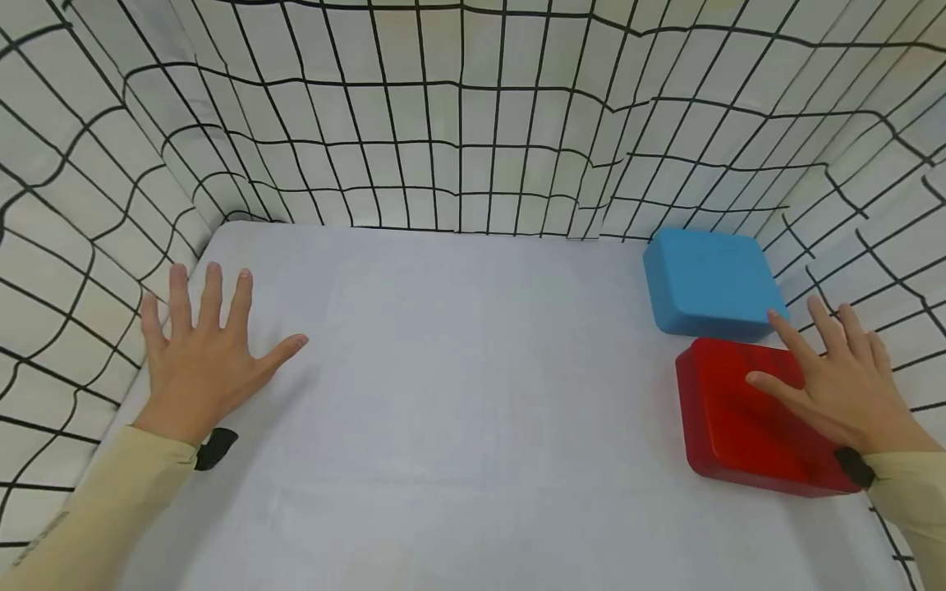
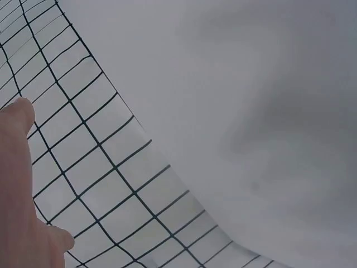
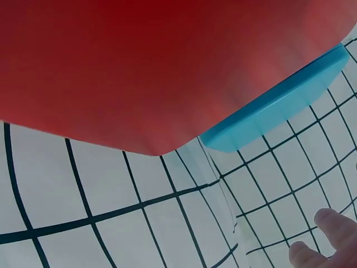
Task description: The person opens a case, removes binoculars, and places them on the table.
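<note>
One red box [image 1: 761, 435], illegible sleeve lettering [image 1: 40, 538]

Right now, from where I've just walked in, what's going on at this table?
A person has both bare hands out, fingers spread, holding nothing. The left grip is over the left side of the white table, near the black-grid wall. The right grip is over the red box on the right; I can't tell whether they touch. The blue box sits just beyond the red one.
</note>
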`<state>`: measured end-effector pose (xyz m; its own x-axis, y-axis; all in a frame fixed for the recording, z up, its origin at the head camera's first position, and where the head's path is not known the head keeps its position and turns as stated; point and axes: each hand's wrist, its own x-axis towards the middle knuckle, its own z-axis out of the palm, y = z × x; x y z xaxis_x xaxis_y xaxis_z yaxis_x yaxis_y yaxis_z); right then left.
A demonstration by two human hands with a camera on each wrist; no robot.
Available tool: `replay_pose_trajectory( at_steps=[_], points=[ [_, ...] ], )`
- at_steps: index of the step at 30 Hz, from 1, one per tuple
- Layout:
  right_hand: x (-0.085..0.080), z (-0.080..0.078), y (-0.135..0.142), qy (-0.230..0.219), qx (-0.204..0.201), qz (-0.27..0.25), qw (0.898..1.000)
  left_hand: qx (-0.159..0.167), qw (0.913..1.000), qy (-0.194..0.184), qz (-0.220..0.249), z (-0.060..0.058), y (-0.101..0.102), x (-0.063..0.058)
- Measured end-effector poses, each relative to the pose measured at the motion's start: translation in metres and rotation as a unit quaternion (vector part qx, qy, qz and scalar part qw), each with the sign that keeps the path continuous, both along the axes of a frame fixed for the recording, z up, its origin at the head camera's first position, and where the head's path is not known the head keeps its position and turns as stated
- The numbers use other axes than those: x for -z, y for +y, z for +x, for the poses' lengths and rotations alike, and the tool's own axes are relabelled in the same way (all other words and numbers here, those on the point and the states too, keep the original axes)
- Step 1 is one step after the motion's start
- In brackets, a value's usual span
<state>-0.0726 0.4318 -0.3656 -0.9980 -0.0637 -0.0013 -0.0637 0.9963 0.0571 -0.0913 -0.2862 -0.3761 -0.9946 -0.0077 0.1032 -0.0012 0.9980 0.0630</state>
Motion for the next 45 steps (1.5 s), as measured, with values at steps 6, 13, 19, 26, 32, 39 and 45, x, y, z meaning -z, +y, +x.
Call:
replay_pose_trajectory(
  at_steps=[6, 13, 19, 26, 32, 39, 45],
  points=[
    [0.002, 0.001, 0.004, -0.002, 0.003, -0.009, 1.0, 0.009, 1.0, 0.0, 0.003, -0.005, 0.013, 0.003],
    [0.005, 0.004, 0.012, 0.0, -0.003, -0.013, 1.0, 0.022, 0.9995, -0.014, 0.02, -0.013, 0.032, 0.003],
    [0.008, 0.006, 0.018, 0.0, 0.003, -0.031, 1.0, 0.031, 0.9989, -0.012, 0.033, -0.019, 0.05, 0.0],
    [0.011, 0.004, 0.022, -0.007, 0.008, -0.054, 0.998, 0.04, 0.9983, 0.013, 0.04, -0.024, 0.067, -0.001],
    [0.012, 0.003, 0.025, -0.022, 0.011, -0.069, 0.997, 0.051, 0.9973, 0.026, 0.047, -0.026, 0.08, 0.001],
    [0.012, 0.0, 0.03, -0.062, 0.031, -0.118, 0.991, 0.059, 0.9955, 0.034, 0.066, -0.026, 0.098, 0.002],
    [0.012, -0.001, 0.034, -0.096, 0.04, -0.138, 0.985, 0.066, 0.994, 0.03, 0.081, -0.026, 0.114, 0.005]
  ],
)
